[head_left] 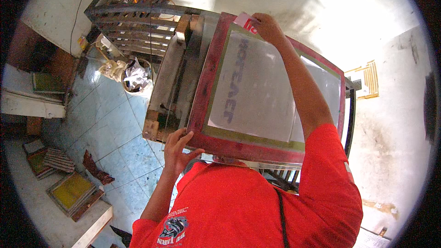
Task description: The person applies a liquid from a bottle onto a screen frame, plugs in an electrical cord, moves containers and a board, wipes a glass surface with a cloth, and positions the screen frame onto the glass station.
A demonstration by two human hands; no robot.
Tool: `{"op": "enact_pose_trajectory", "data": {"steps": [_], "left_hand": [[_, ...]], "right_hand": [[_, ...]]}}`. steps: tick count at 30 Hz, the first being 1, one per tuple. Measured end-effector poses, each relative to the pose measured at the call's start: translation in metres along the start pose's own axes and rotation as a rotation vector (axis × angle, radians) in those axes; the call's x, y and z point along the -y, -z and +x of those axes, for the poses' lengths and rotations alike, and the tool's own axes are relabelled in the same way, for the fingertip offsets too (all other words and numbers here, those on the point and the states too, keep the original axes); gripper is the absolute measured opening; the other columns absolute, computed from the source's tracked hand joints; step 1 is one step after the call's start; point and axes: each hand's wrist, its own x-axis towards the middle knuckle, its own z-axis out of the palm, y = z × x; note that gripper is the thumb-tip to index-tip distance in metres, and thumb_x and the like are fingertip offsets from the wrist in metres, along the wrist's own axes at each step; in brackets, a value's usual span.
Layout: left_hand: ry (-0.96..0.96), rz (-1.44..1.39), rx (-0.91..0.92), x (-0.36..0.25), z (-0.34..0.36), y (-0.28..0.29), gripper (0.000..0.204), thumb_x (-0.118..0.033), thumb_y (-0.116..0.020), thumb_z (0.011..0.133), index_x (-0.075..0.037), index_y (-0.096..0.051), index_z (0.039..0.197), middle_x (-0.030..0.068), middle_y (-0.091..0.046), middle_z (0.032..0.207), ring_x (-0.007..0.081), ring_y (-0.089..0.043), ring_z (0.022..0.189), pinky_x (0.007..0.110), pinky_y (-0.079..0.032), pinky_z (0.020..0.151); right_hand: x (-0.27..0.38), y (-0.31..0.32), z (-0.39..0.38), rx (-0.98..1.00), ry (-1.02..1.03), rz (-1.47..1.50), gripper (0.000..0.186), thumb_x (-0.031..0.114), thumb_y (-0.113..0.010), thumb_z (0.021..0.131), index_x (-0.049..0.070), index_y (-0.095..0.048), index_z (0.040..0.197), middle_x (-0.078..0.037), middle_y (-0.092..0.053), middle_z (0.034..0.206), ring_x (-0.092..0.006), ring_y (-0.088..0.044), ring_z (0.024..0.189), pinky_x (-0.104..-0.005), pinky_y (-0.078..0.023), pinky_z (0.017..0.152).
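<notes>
Strip [245, 21] in right fingers [261, 17]

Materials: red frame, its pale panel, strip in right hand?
Frame: perhaps painted wood; worn, blotchy red. Panel: smooth, flat sheet, possibly mesh; no weave visible. Strip, in right hand: likely paper or plastic film; thin, white and red, finish unclear.

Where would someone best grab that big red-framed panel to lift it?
Probably by the red border, coming from the person's near side, one hand toward each side. The panel is wide and lies flat; its pale middle offers no handhold, whereas the border's outer edge gives something to grip. The left hand is already at the near left corner.
</notes>
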Motion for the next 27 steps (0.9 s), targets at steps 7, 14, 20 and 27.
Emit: {"op": "enact_pose_trajectory", "data": {"steps": [7, 14, 20, 27], "left_hand": [[-0.025, -0.008, -0.015, 0.001, 0.002, -0.002, 0.062, -0.030, -0.082, 0.053, -0.013, -0.058, 0.109, 0.0148, -0.054, 0.109, 0.0324, -0.052, 0.100, 0.042, -0.043, 0.082], [-0.017, 0.028, -0.004, 0.005, -0.002, -0.003, 0.062, -0.030, -0.082, 0.053, -0.014, -0.058, 0.108, 0.0148, -0.054, 0.109, 0.0324, -0.053, 0.099, 0.041, -0.043, 0.083], [-0.044, 0.019, -0.021, 0.003, 0.001, 0.000, 0.060, -0.028, -0.082, 0.054, -0.012, -0.058, 0.107, 0.0142, -0.054, 0.107, 0.0315, -0.053, 0.097, 0.039, -0.044, 0.081], [-0.071, 0.006, -0.019, 0.001, 0.003, 0.001, 0.057, -0.031, -0.079, 0.058, -0.008, -0.058, 0.106, 0.0146, -0.054, 0.108, 0.0314, -0.052, 0.097, 0.039, -0.044, 0.081]], "right_hand": [[0.014, -0.006, -0.010, -0.087, -0.034, -0.179, 0.016, 0.022, -0.052, 0.081, 0.009, -0.061, 0.084, -0.013, -0.061, 0.081, -0.0313, -0.059, 0.081, -0.0417, -0.048, 0.070], [0.078, -0.011, -0.055, -0.063, 0.002, -0.163, 0.012, 0.013, -0.055, 0.077, 0.006, -0.062, 0.084, -0.013, -0.060, 0.081, -0.0323, -0.058, 0.079, -0.0420, -0.046, 0.071], [0.164, -0.011, -0.135, 0.038, 0.057, 0.049, 0.008, 0.009, -0.055, 0.074, 0.006, -0.061, 0.079, -0.011, -0.059, 0.077, -0.0311, -0.058, 0.076, -0.0418, -0.046, 0.070], [0.235, 0.005, -0.193, 0.058, 0.045, 0.199, 0.009, 0.012, -0.055, 0.078, 0.005, -0.060, 0.076, -0.012, -0.057, 0.072, -0.0304, -0.057, 0.071, -0.0405, -0.043, 0.064]]}}
